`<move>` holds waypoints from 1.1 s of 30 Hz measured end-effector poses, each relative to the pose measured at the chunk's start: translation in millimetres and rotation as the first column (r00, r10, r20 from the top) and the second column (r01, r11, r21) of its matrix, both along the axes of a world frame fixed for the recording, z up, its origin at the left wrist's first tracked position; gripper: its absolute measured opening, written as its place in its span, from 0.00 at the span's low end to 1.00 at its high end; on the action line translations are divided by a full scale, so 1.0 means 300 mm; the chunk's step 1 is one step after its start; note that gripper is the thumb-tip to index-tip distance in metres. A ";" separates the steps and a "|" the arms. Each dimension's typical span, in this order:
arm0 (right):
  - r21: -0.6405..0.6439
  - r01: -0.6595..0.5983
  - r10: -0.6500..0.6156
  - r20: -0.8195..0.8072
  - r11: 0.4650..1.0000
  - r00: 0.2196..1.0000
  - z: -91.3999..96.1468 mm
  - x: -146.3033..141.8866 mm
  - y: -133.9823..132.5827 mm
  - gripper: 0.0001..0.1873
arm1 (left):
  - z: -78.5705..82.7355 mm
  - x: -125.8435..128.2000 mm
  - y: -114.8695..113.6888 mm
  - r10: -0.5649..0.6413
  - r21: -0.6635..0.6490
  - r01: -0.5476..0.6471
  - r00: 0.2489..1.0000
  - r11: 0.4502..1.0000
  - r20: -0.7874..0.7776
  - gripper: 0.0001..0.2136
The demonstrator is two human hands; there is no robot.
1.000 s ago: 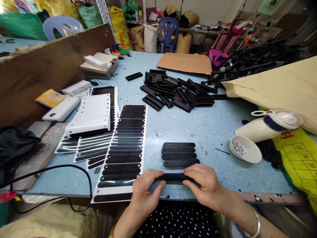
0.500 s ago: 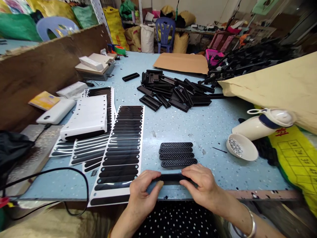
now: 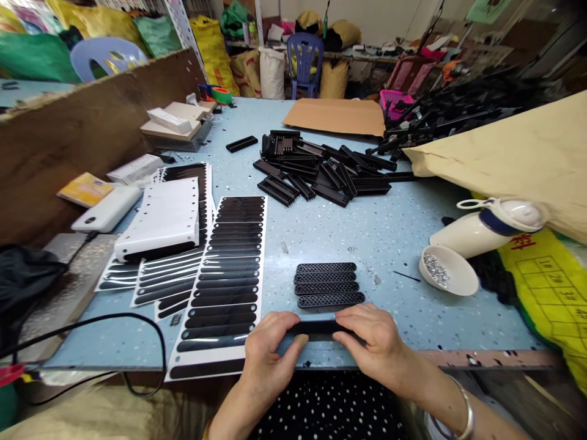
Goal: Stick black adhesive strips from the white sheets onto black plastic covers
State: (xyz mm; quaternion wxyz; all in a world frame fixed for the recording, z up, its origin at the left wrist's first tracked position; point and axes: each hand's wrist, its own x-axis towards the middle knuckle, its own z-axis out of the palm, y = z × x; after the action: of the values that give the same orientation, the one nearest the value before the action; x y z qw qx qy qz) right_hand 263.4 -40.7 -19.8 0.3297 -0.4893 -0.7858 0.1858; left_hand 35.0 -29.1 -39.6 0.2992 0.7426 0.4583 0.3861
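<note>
Held bar: a plain black bar (image 3: 316,327) lies directly between my hands near the front edge of the blue speckled table (image 3: 298,235), its long axis running left to right across my body.
Left hand: my left hand (image 3: 270,348) pinches its left end, thumb on the near side, fingers beyond, open only to the bar's width.
Right hand: my right hand (image 3: 373,336) grips the other end the same way, hiding its tip.
Patterned strips: four black lattice strips (image 3: 328,285) lie side by side just beyond the bar, nearly parallel to it; my right hand is nearer, its fingertips close to the nearest strip's right end, contact unclear.
Sheet: a white sheet of black strips (image 3: 220,287) stretches away beside my left hand.
</note>
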 end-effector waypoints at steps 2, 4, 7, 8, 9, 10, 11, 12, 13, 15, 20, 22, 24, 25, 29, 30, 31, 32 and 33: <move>0.003 -0.009 0.009 0.013 1.000 1.000 0.001 -0.001 0.002 0.07 | -0.002 -0.002 -0.001 0.002 -0.003 -0.002 1.000 1.000 0.002 0.07; -0.006 -0.014 0.014 0.029 1.000 0.999 0.002 -0.002 0.004 0.07 | -0.001 -0.004 -0.002 0.003 -0.009 -0.003 1.000 1.000 0.005 0.07; -0.023 -0.032 0.033 0.014 0.999 0.999 0.007 0.003 0.009 0.06 | 0.000 -0.006 -0.003 -0.003 -0.015 0.003 1.000 1.000 0.009 0.08; -0.024 -0.040 0.040 -0.004 0.999 0.999 0.008 0.006 0.011 0.06 | 0.000 -0.007 -0.003 -0.005 -0.013 0.005 1.000 1.000 0.011 0.08; -0.023 -0.045 0.045 -0.023 0.999 0.999 0.010 0.010 0.012 0.05 | 0.000 -0.008 -0.003 -0.006 -0.010 0.006 1.000 1.000 0.015 0.08; -0.019 -0.045 0.044 -0.040 0.999 0.998 0.011 0.013 0.013 0.05 | -0.001 -0.009 -0.003 -0.007 -0.006 0.007 1.000 1.000 0.020 0.08; -0.015 -0.041 0.040 -0.053 0.999 0.998 0.012 0.017 0.014 0.05 | -0.002 -0.010 -0.003 -0.006 -0.003 0.006 1.000 1.000 0.025 0.08; -0.010 -0.036 0.035 -0.058 0.999 0.998 0.013 0.020 0.014 0.05 | -0.003 -0.010 -0.003 -0.005 0.001 0.005 1.000 1.000 0.031 0.08; -0.006 -0.032 0.032 -0.058 0.999 0.998 0.013 0.022 0.014 0.05 | -0.004 -0.011 -0.004 -0.003 0.004 0.003 0.999 1.000 0.035 0.09; -0.001 -0.034 0.034 -0.048 0.999 0.998 0.013 0.023 0.012 0.05 | -0.004 -0.012 -0.005 0.002 0.006 -0.002 0.999 1.000 0.039 0.09; -0.015 -0.046 0.045 -0.029 0.999 0.999 0.009 0.018 0.010 0.05 | -0.002 -0.015 -0.010 0.017 0.008 -0.018 0.998 1.000 0.060 0.10; -0.024 -0.053 0.053 -0.019 0.998 0.998 0.008 0.015 0.011 0.05 | -0.002 -0.015 -0.010 0.017 0.013 -0.018 0.998 1.000 0.067 0.09; -0.021 -0.054 0.054 -0.018 0.998 0.998 0.008 0.013 0.013 0.05 | -0.001 -0.015 -0.009 0.014 0.009 -0.015 0.997 1.000 0.071 0.09; -0.017 -0.051 0.051 -0.021 0.999 0.998 0.008 0.011 0.013 0.05 | -0.001 -0.014 -0.008 0.014 0.005 -0.015 0.997 1.000 0.071 0.09; -0.013 -0.042 0.042 -0.035 0.999 0.999 0.008 0.004 0.014 0.05 | 0.002 -0.012 -0.006 0.013 -0.003 -0.013 0.997 1.000 0.070 0.10; -0.017 -0.043 0.042 -0.035 0.999 0.998 0.008 0.003 0.014 0.05 | 0.004 -0.013 -0.006 0.011 -0.001 -0.011 0.997 1.000 0.070 0.10; -0.018 -0.042 0.041 -0.035 0.999 0.999 0.008 0.001 0.014 0.05 | 0.005 -0.013 -0.006 0.009 0.000 -0.009 0.997 1.000 0.072 0.09; -0.020 -0.040 0.039 -0.032 0.999 0.999 0.008 -0.001 0.014 0.05 | 0.008 -0.014 -0.007 0.006 0.000 -0.006 0.997 1.000 0.075 0.09; -0.020 -0.038 0.037 -0.029 0.999 0.999 0.008 -0.002 0.014 0.05 | 0.010 -0.014 -0.007 0.002 -0.004 -0.001 0.997 1.000 0.078 0.09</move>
State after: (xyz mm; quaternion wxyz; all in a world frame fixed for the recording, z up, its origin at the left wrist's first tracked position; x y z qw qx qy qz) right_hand 262.7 -36.5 -17.3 0.3321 -0.4751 -0.7881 0.2070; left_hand 30.8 -31.2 -36.7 0.3181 0.7259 0.4475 0.4143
